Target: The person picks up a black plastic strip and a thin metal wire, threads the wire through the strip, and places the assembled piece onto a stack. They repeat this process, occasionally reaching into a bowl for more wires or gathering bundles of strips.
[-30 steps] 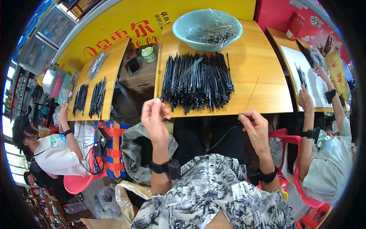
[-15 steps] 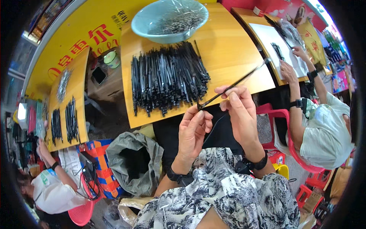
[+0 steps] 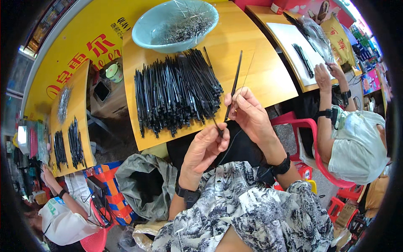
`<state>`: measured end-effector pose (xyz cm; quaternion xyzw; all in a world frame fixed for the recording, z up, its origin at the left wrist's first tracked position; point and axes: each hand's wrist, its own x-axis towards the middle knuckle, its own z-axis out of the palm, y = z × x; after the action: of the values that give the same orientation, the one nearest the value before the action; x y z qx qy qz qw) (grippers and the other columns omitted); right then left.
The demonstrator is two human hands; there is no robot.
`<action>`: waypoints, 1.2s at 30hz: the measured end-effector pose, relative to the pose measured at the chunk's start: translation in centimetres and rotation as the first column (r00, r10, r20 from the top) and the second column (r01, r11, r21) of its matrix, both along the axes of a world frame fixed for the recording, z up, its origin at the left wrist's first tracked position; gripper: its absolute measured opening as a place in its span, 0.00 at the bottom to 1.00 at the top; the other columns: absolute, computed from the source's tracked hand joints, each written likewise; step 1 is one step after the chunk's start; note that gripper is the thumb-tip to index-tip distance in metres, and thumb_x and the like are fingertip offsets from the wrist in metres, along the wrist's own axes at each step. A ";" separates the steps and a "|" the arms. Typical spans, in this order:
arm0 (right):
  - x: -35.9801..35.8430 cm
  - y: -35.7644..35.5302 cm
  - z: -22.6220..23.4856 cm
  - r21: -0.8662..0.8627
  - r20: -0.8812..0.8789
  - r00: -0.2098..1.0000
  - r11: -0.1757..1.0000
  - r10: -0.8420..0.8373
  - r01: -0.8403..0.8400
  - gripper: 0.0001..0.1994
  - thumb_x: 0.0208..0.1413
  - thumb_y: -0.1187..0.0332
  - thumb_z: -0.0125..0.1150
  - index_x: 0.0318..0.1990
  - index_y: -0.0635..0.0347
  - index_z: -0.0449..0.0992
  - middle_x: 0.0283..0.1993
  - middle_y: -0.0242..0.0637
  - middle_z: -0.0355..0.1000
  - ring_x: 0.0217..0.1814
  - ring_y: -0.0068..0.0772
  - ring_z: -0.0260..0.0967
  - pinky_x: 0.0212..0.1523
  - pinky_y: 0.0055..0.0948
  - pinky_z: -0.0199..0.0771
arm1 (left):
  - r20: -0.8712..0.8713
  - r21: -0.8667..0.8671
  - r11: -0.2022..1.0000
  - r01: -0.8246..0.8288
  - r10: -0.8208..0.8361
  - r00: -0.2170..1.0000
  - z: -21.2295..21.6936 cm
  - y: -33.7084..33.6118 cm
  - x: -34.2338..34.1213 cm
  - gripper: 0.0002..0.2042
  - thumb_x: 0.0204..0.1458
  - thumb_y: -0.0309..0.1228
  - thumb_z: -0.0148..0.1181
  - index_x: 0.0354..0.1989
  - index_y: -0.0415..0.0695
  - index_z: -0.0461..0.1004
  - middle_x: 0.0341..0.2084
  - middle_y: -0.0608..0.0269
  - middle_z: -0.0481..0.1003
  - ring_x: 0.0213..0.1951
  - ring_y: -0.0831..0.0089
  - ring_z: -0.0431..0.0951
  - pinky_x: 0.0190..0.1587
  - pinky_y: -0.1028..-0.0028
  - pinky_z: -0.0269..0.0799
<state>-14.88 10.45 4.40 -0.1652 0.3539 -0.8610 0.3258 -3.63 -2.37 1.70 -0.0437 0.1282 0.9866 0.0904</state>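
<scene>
On my head feed: a long, slim, black, flat strip, looks like plastic (image 3: pixel 236 80), is up in the air at the table's front edge, tilted, top end leaning slightly right. Right hand (image 3: pixel 252 115) has it in a narrow thumb-and-finger pinch, with a hair-thin wire-like strand (image 3: pixel 250 67) rising beside it. Left hand (image 3: pixel 205 147), just below, narrow pinch too, on a short, thin, dark piece (image 3: pixel 218 130); I can't tell if that joins the strip.

Next out: a dense pile of matching black strips (image 3: pixel 178 92), laid side by side on the yellow-brown wooden table (image 3: pixel 262 80), near the hands. Behind it, a round pale-blue basin (image 3: pixel 145 40) holding a tangle of thin wiry scraps (image 3: pixel 187 27).

Left of the wearer, a grey woven sack (image 3: pixel 163 199) gapes open on the floor. Further left, a second wooden table (image 3: pixel 79 98) with two bundles of black strips (image 3: pixel 75 143) and a co-worker in white (image 3: pixel 63 222). Right side, a co-worker in a pale top (image 3: pixel 357 143) on a pink plastic chair (image 3: pixel 310 123), hands by a white board (image 3: pixel 289 46) bearing more black strips (image 3: pixel 303 61).
</scene>
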 end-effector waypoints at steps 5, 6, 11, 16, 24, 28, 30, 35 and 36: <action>-0.3 0.8 0.0 0.144 -0.003 0.999 0.988 -0.048 0.048 0.06 0.60 0.66 0.45 0.34 0.56 0.63 0.40 0.36 0.68 0.31 0.14 0.57 0.34 0.15 0.60 | 0.111 -0.374 0.925 -0.062 0.111 0.988 0.3 1.5 -0.7 0.09 0.50 0.27 0.56 0.40 0.42 0.69 0.32 0.60 0.72 0.36 0.72 0.73 0.38 0.79 0.70; -0.5 1.1 0.1 0.185 -0.046 0.998 0.982 -0.043 0.051 0.06 0.60 0.66 0.45 0.34 0.57 0.63 0.40 0.37 0.69 0.30 0.13 0.57 0.33 0.14 0.60 | 0.101 -0.394 0.918 -0.040 0.087 0.991 0.1 1.6 -1.0 0.09 0.50 0.25 0.57 0.39 0.42 0.68 0.32 0.60 0.73 0.34 0.72 0.74 0.37 0.79 0.70; -0.9 2.5 1.1 0.302 -0.167 0.984 0.953 0.067 -0.014 0.06 0.60 0.66 0.45 0.35 0.58 0.63 0.40 0.37 0.70 0.27 0.12 0.56 0.32 0.13 0.61 | 0.134 -0.378 0.920 0.106 -0.059 0.989 0.8 2.5 -1.7 0.13 0.48 0.21 0.58 0.43 0.38 0.67 0.32 0.60 0.74 0.32 0.75 0.75 0.36 0.80 0.72; -0.2 2.7 1.8 0.368 -0.205 0.978 0.924 -0.026 0.102 0.06 0.56 0.69 0.52 0.37 0.61 0.71 0.38 0.30 0.71 0.28 0.13 0.59 0.32 0.14 0.61 | 0.092 -0.466 0.885 0.001 0.047 0.995 1.0 2.2 -0.9 0.12 0.49 0.22 0.56 0.43 0.36 0.69 0.33 0.59 0.74 0.33 0.75 0.75 0.37 0.80 0.71; 0.8 2.7 0.8 0.376 -0.057 0.998 0.926 -0.008 0.029 0.06 0.53 0.71 0.56 0.37 0.62 0.71 0.33 0.33 0.72 0.35 0.23 0.72 0.33 0.19 0.71 | 0.028 -0.547 0.806 -0.227 0.288 0.957 1.6 1.8 0.7 0.16 0.50 0.22 0.55 0.49 0.35 0.65 0.37 0.58 0.73 0.35 0.74 0.75 0.38 0.79 0.71; 1.1 1.7 0.4 0.340 0.012 0.999 0.940 0.043 -0.044 0.06 0.54 0.69 0.55 0.36 0.61 0.70 0.33 0.34 0.72 0.34 0.20 0.71 0.33 0.17 0.70 | -0.014 -0.556 0.778 -0.292 0.342 0.939 1.6 1.8 0.7 0.17 0.50 0.21 0.55 0.49 0.36 0.65 0.36 0.58 0.73 0.35 0.73 0.75 0.38 0.77 0.71; 1.2 1.5 0.3 0.330 0.026 0.999 0.943 0.043 -0.050 0.06 0.54 0.68 0.55 0.35 0.61 0.70 0.33 0.33 0.72 0.34 0.19 0.71 0.33 0.17 0.70 | -0.013 -0.566 0.769 -0.297 0.352 0.936 1.7 1.8 0.8 0.17 0.50 0.21 0.55 0.49 0.36 0.65 0.35 0.59 0.73 0.34 0.73 0.75 0.38 0.77 0.71; 1.1 1.2 -0.1 0.308 0.046 0.997 0.949 0.056 -0.067 0.06 0.55 0.67 0.54 0.35 0.59 0.70 0.33 0.32 0.72 0.33 0.17 0.69 0.33 0.15 0.68 | -0.006 -0.578 0.754 -0.311 0.377 0.926 1.6 1.9 0.8 0.18 0.49 0.20 0.55 0.50 0.36 0.65 0.34 0.58 0.72 0.34 0.72 0.75 0.37 0.77 0.71; 1.1 1.2 -0.1 0.299 0.056 0.997 0.952 0.054 -0.069 0.06 0.55 0.67 0.54 0.35 0.59 0.70 0.34 0.32 0.72 0.33 0.16 0.69 0.33 0.15 0.67 | -0.008 -0.575 0.757 -0.309 0.373 0.928 1.6 1.9 0.8 0.18 0.49 0.20 0.55 0.50 0.36 0.65 0.34 0.58 0.72 0.34 0.72 0.75 0.37 0.76 0.71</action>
<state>-13.77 11.65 4.30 -0.1042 0.4675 -0.7903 0.3820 -2.79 -0.44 3.35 -0.1439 0.4000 0.8994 -0.1013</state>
